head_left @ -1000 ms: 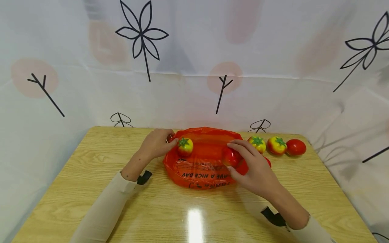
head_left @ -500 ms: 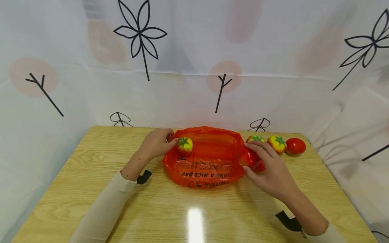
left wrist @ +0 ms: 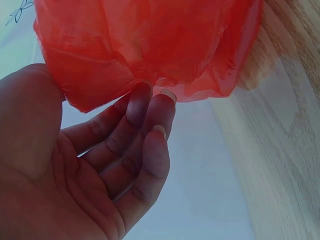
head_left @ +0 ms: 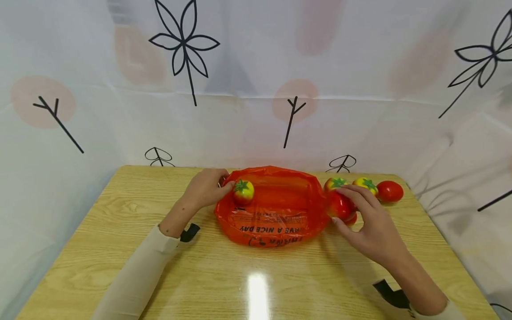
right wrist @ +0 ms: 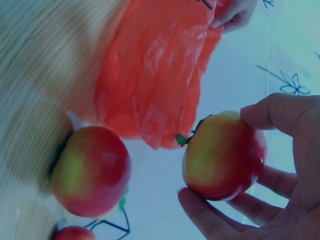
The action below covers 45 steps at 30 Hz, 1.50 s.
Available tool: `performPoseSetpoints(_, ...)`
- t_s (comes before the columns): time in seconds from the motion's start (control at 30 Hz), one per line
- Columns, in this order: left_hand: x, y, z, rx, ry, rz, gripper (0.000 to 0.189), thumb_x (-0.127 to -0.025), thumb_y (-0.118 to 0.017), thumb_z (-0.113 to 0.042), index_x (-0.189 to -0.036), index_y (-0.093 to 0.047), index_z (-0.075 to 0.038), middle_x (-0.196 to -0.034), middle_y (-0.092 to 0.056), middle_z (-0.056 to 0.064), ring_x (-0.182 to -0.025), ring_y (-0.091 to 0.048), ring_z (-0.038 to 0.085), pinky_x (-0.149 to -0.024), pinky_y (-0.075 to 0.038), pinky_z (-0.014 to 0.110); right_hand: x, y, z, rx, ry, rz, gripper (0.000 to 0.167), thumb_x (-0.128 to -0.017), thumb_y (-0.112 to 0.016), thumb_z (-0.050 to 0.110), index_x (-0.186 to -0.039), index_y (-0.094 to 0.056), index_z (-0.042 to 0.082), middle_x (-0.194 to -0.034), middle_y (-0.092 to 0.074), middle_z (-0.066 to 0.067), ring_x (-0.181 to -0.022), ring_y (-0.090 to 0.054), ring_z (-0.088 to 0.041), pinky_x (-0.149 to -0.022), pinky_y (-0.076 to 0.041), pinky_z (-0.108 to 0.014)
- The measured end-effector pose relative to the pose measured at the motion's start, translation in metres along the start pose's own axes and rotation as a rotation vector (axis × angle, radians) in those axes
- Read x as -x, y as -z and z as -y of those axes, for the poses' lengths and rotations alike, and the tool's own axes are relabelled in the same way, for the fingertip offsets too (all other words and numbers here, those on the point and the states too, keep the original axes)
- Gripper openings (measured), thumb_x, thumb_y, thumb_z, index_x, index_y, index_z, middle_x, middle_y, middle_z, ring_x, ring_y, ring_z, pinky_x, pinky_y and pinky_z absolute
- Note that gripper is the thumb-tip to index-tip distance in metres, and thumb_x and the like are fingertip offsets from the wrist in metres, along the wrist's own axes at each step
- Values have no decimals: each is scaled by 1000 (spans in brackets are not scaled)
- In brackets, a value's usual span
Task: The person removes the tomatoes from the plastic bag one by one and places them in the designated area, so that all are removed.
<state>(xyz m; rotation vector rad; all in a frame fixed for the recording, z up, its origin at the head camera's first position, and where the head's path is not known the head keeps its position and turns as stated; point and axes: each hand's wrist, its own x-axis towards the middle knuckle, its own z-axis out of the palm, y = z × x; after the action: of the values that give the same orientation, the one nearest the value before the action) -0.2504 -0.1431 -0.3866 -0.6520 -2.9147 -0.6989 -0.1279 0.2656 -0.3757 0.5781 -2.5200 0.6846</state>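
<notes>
An orange-red plastic bag (head_left: 276,222) with black print lies spread, mouth up, at the middle of the table. My left hand (head_left: 206,189) pinches its left rim; in the left wrist view several fingertips (left wrist: 162,107) curl against the plastic. Near that thumb, a yellow-and-red tomato (head_left: 243,192) with green leaves sits within the bag's mouth. Just past the bag's right edge, my right hand (head_left: 372,226) holds another tomato (right wrist: 222,157) between thumb and fingers. Below it a red one (head_left: 352,218) is partly hidden by the hand.
Two yellow-and-red tomatoes, one nearer the bag (head_left: 334,183) and one farther right (head_left: 365,183), stand at the back right. Beside them lies a plain red oval one (head_left: 390,191). A printed white cloth (head_left: 240,129) hangs behind the wooden table (head_left: 208,275).
My right hand has moved right with the tomato, from over the bag to just beyond its right edge. The left hand and the tomato near it have stayed put.
</notes>
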Motion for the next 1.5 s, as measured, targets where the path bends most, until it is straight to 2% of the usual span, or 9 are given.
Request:
performPoseSetpoints(0.23, 0, 0, -1, -6, 11, 1, 26, -102, -66, -32, -106, -74, -7, -88, -71, 3, -70, -59, 18, -63, -51, 34, 4, 6, -4, 27, -2, -32, 67, -75, -90, 6, -137, -66, 9, -141, -60, -9, -124, -60, -32, -93, -33, 2)
performPoseSetpoints(0.67, 2, 2, -2, -3, 26, 10, 28, -102, -66, -32, -109, -75, -6, -91, -72, 3, -73, -61, 18, -65, -52, 34, 15, 16, -17, 55, -54, -37, 69, -74, -90, 4, -138, -65, 8, -136, -61, -12, -114, -62, -35, -92, -29, 3)
performPoseSetpoints(0.87, 2, 3, -2, -1, 26, 15, 28, -102, -66, -32, -109, -74, -6, -91, -72, 4, -72, -61, 18, -65, -52, 34, 20, 20, -25, 67, -58, -44, 66, -73, -90, 4, -135, -66, 5, -135, -61, -15, -115, -61, -36, -92, -27, 4)
performPoseSetpoints(1.13, 1, 2, -1, 0, 18, 15, 27, -102, -66, -31, -110, -74, -7, -91, -72, 4, -71, -60, 18, -64, -52, 34, 23, 23, -42, 76, -81, -47, 68, -72, -92, 4, -134, -65, 3, -135, -59, -21, -103, -62, -39, -83, -31, 4)
performPoseSetpoints(1.5, 1, 2, 0, 5, 23, 15, 28, -103, -66, -32, -112, -75, -7, -92, -73, 3, -73, -62, 17, -66, -53, 34, 25, 25, -62, 108, -153, -20, 65, -74, -91, 7, -133, -64, 2, -133, -58, -25, -100, -61, -44, -78, -31, 2)
